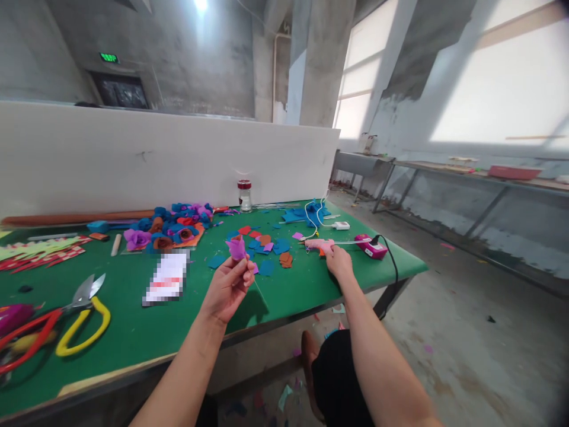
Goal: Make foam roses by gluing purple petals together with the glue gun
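Note:
My left hand [230,286] is closed on a paper flower [237,248] with purple petals and a bit of brown at its top. A thin stem runs down below the fingers. My right hand [340,263] grips a pink glue gun [319,245], which lies low over the green table with its nozzle pointing left. A clear glue stick [351,242] sticks out of its back. Between the hands lie blue paper pieces [281,246], brown paper pieces [286,260] and a few red and purple ones.
Finished-looking paper flowers [178,228] are heaped at the back left. Scissors [84,314] with red and yellow handles lie at the left. A glass jar [244,196] stands by the white board [178,160]. A magenta power socket [372,246] with a black cable sits at the right edge.

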A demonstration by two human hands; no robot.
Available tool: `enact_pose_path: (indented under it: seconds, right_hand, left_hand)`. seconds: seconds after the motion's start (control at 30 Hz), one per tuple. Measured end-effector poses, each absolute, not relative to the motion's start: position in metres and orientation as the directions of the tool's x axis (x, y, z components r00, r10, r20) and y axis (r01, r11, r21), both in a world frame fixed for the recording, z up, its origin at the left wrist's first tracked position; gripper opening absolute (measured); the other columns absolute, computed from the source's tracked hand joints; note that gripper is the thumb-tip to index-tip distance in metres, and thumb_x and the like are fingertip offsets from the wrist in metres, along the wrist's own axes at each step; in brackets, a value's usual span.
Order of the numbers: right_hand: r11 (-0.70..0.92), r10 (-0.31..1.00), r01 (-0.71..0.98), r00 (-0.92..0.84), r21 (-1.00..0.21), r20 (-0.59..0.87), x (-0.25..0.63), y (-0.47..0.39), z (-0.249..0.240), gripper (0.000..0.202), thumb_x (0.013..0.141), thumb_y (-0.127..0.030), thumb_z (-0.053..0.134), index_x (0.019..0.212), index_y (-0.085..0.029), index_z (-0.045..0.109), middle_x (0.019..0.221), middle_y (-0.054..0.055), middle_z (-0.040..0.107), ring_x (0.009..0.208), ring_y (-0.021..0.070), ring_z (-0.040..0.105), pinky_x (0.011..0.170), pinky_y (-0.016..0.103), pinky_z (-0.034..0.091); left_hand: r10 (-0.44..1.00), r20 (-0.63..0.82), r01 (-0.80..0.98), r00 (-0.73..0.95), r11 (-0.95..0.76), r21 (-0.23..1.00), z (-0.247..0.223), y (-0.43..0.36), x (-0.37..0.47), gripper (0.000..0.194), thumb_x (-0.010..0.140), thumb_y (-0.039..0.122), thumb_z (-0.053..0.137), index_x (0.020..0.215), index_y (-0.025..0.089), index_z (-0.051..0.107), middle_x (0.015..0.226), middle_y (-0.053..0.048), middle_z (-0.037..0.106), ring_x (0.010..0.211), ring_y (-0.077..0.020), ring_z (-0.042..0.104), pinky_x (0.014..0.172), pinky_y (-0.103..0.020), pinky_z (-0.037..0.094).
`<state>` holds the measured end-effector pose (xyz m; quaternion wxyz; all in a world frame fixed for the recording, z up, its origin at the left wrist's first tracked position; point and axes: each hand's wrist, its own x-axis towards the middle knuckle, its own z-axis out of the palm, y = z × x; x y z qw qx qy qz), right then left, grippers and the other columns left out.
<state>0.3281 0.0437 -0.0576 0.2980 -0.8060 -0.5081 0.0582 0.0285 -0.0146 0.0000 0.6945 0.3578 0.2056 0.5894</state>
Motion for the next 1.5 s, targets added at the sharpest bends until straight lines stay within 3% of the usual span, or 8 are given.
enact_pose_path:
  seconds: [0.3, 0.37, 0.43, 0.5, 0.6, 0.77, 1.1, 1.5]
  right_hand:
    - [-0.400, 0.773, 0.781, 0.568, -0.479, 0.282, 0.318, 0.028, -0.046, 0.040, 0.091, -0.038, 0.049, 0.116, -0.009, 0.062, 0.116, 0.025, 0.060, 0.112, 0.0354, 0.054, 0.089, 0.042, 0.041]
    - [-0.270, 0.739, 0.782, 0.543, -0.562, 0.400, 0.303, 0.023, -0.037, 0.043, 0.088, -0.039, 0.054, 0.120, -0.010, 0.060, 0.118, 0.023, 0.058, 0.114, 0.0356, 0.051, 0.091, 0.044, 0.040]
    - [0.063, 0.728, 0.720, 0.440, -0.691, 0.525, 0.278, 0.018, -0.027, 0.038, 0.087, -0.039, 0.055, 0.114, -0.014, 0.063, 0.113, 0.018, 0.062, 0.111, 0.0316, 0.053, 0.092, 0.042, 0.041]
    - [0.322, 0.801, 0.466, 0.330, -0.824, 0.500, 0.244, 0.012, -0.018, 0.036, 0.084, -0.046, 0.057, 0.105, -0.018, 0.066, 0.106, 0.013, 0.066, 0.099, 0.0267, 0.058, 0.085, 0.039, 0.046]
    - [0.357, 0.918, 0.163, 0.119, -0.920, 0.377, 0.192, 0.000, -0.010, 0.039, 0.078, -0.051, 0.064, 0.102, -0.021, 0.068, 0.104, 0.008, 0.068, 0.094, 0.0226, 0.061, 0.081, 0.034, 0.048]
    - [0.423, 0.878, 0.311, 0.091, -0.851, 0.470, 0.149, -0.014, -0.007, 0.047, 0.065, -0.044, 0.076, 0.104, -0.020, 0.066, 0.108, 0.008, 0.065, 0.105, 0.0258, 0.059, 0.091, 0.038, 0.045]
    - [0.481, 0.757, 0.462, 0.210, -0.745, 0.619, 0.142, -0.020, -0.001, 0.036, 0.067, -0.038, 0.075, 0.096, -0.021, 0.061, 0.099, 0.007, 0.062, 0.097, 0.0259, 0.057, 0.088, 0.039, 0.045]
    - [0.488, 0.745, 0.457, 0.226, -0.744, 0.628, 0.149, -0.020, 0.000, 0.028, 0.071, -0.032, 0.071, 0.093, -0.021, 0.059, 0.096, 0.006, 0.062, 0.094, 0.0239, 0.057, 0.086, 0.037, 0.045]
  left_hand:
    - [0.979, 0.121, -0.586, 0.163, -0.002, 0.810, -0.001, -0.016, 0.029, 0.024, 0.065, 0.019, 0.082, 0.082, 0.011, 0.067, 0.068, -0.004, 0.066, 0.051, -0.0052, 0.052, 0.046, -0.015, 0.041]
    - [0.984, 0.129, -0.548, 0.120, -0.043, 0.836, -0.001, -0.016, 0.030, 0.025, 0.065, 0.021, 0.082, 0.081, 0.011, 0.066, 0.068, -0.004, 0.067, 0.050, -0.0055, 0.053, 0.046, -0.016, 0.041]
    - [0.987, 0.144, -0.518, 0.068, -0.089, 0.851, -0.002, -0.015, 0.032, 0.026, 0.065, 0.023, 0.082, 0.080, 0.012, 0.065, 0.068, -0.004, 0.068, 0.050, -0.0060, 0.053, 0.046, -0.016, 0.040]
    - [0.988, 0.151, -0.495, 0.013, -0.125, 0.860, -0.002, -0.014, 0.033, 0.028, 0.063, 0.024, 0.083, 0.078, 0.012, 0.063, 0.068, -0.005, 0.069, 0.050, -0.0067, 0.054, 0.046, -0.017, 0.040]
    - [0.987, 0.146, -0.478, -0.062, -0.158, 0.864, -0.004, -0.012, 0.037, 0.031, 0.060, 0.026, 0.084, 0.076, 0.014, 0.060, 0.065, -0.003, 0.068, 0.049, -0.0075, 0.055, 0.046, -0.018, 0.040]
    - [0.986, 0.140, -0.441, -0.094, -0.168, 0.882, -0.008, -0.012, 0.039, 0.032, 0.056, 0.026, 0.085, 0.076, 0.016, 0.061, 0.064, 0.001, 0.067, 0.061, -0.0129, 0.064, 0.055, -0.020, 0.046]
    - [0.977, 0.212, -0.379, -0.035, -0.209, 0.902, -0.014, -0.015, 0.036, 0.019, 0.063, 0.023, 0.079, 0.076, 0.016, 0.066, 0.069, -0.001, 0.069, 0.069, -0.0142, 0.064, 0.069, -0.023, 0.048]
    - [0.974, 0.228, -0.364, -0.016, -0.218, 0.906, -0.010, -0.018, 0.041, 0.018, 0.064, 0.025, 0.079, 0.071, 0.016, 0.065, 0.065, 0.000, 0.066, 0.053, -0.0092, 0.054, 0.051, -0.020, 0.042]
